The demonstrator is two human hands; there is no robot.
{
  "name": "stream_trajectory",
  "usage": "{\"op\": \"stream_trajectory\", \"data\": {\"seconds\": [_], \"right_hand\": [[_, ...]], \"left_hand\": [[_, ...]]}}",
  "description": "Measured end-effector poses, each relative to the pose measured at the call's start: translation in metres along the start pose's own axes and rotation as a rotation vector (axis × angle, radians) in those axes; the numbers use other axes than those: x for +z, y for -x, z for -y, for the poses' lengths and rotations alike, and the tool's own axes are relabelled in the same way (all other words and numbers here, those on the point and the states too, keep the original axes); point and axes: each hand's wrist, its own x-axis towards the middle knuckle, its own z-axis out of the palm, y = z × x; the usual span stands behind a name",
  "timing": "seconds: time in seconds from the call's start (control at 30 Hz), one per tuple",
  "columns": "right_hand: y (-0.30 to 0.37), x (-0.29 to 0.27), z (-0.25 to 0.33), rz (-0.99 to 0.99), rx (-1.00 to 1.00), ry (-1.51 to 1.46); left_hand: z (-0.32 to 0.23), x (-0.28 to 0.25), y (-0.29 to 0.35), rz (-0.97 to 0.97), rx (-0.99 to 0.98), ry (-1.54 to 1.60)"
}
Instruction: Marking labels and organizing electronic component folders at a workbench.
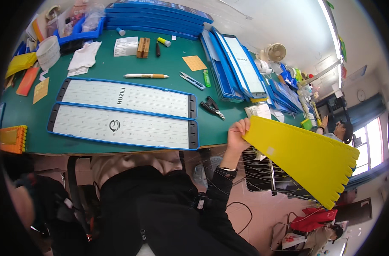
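Observation:
My right hand (238,135) grips the narrow end of a long yellow foam sheet (301,155), held out past the table's right end. Scalloped notches run along its far end, and fine clear threads hang below it. At the lower left, a smeared patch of skin by a black sleeve looks like my left hand (23,200); its fingers cannot be made out. On the table in front of me lies an opened long blue case (122,113), its two white ruled panels side by side with black end pieces.
On the green table (160,96) lie a pen (146,76), thread snips (192,80), black-handled pliers (212,107) and a wooden block (143,47). Blue cases are stacked at the back (156,19) and right (233,64). An orange notched foam piece (14,138) sits at left. Other people are at right.

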Motion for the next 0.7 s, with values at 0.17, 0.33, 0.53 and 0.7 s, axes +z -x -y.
{"op": "stream_trajectory", "data": {"seconds": [0.17, 0.33, 0.53, 0.7], "right_hand": [[0.001, -0.003, 0.010, -0.001, -0.016, 0.017], [0.003, -0.004, 0.014, -0.021, -0.019, -0.009], [0.006, -0.007, 0.005, -0.019, -0.001, 0.034], [0.003, -0.010, 0.020, -0.022, 0.011, -0.023]], "left_hand": [[0.084, -0.133, 0.177, 0.007, -0.077, 0.159], [0.092, -0.172, 0.206, 0.010, -0.148, 0.290], [0.106, -0.246, 0.218, 0.004, -0.189, 0.433], [0.120, -0.232, 0.161, 0.039, -0.263, 0.547]]}}
